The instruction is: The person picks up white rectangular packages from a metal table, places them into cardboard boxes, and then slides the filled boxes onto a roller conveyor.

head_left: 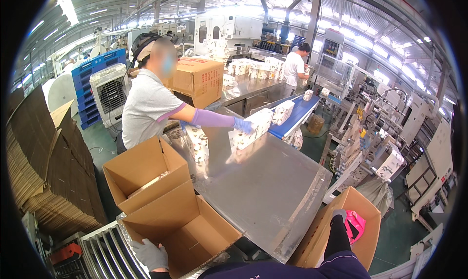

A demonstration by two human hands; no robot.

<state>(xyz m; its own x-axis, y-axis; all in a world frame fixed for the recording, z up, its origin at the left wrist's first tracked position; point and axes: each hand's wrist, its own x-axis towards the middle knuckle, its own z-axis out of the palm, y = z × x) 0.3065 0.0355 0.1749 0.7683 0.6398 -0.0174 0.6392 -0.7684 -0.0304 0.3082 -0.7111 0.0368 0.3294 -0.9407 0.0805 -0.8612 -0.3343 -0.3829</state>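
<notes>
My left hand [151,254], in a grey glove, grips the near rim of an open, empty cardboard box [183,225] at the bottom left. My right hand [338,214], gloved with a dark sleeve, rests on the edge of a second open cardboard box [341,203] at the lower right, which holds a pink object [355,225]. Between the boxes lies a bare steel table [263,181]. At its far end a co-worker in a grey shirt and purple sleeve [151,106] holds a white wrapped pack [251,129].
A third open box [144,172] stands beyond my left one. A blue conveyor [297,114] carries more white packs toward the table. Flattened cartons [41,167] are stacked at left, roller conveyor [105,252] at bottom left, machinery [385,147] at right. Another person [295,67] works far back.
</notes>
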